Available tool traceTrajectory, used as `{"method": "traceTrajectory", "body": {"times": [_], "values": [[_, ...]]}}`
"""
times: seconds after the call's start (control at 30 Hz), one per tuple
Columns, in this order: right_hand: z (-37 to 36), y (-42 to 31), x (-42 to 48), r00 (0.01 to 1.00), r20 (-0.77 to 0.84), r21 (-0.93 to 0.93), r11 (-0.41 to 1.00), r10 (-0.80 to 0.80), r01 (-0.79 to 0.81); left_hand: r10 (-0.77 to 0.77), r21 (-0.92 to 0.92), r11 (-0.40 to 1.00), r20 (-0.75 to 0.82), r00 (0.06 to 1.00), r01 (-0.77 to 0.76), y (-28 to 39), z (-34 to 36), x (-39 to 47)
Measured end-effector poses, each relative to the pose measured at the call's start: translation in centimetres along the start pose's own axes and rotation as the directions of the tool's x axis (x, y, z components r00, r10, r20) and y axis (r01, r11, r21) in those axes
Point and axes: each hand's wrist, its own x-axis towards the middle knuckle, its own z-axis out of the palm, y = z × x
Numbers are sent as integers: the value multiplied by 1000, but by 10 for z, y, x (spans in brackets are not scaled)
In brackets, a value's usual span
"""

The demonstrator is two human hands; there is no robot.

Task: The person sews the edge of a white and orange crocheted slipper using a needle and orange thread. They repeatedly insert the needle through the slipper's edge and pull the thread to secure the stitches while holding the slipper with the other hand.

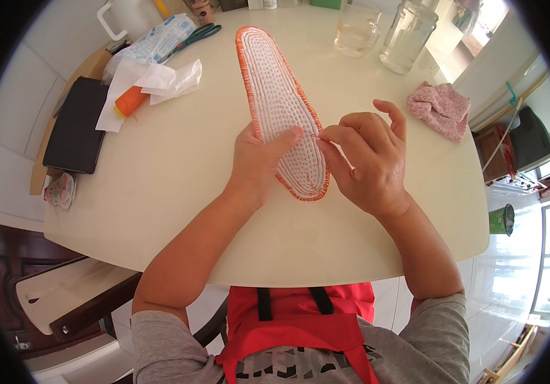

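Observation:
A white stitched shoe insole (pixel 280 91) with orange edging is held up over the table, its wider end pointing away. My left hand (pixel 260 158) grips it around its left edge, the thumb lying across the stitched face. At the right edge, my right hand (pixel 366 153) pinches something small and thin between thumb and forefinger; orange thread shows at the fingertips, and whether a needle is there I cannot tell. Loose-looking orange stitches mark the near end of the insole. A spool of orange thread (pixel 131 101) lies at the left, partly under white paper (pixel 174 81).
On the cream table (pixel 159 211) lie a black case (pixel 77 126), dark-handled scissors (pixel 198 34), a plastic packet (pixel 164 36) and a pink cloth (pixel 440 110). A glass mug (pixel 357 33) and a glass jar (pixel 407 41) stand at the back right.

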Motion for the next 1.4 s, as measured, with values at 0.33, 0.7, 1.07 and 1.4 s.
{"method": "traceTrajectory", "body": {"times": [0.33,0.7,1.07,1.4], "values": [[3,3,-2,999,36,6,999,-36,36,56,17,998,69,996,-57,-5,0,0],[-8,17,-2,507,786,587,-169,353,-792,41,-187,980,501,864,61,-7,-13,15],[3,92,-24,167,546,790,-439,821,-428,-53,-158,981,361,931,117,-3,-3,4],[-6,88,-18,301,560,794,-396,772,-462,-37,-67,997,123,992,46,-3,3,1]]}}
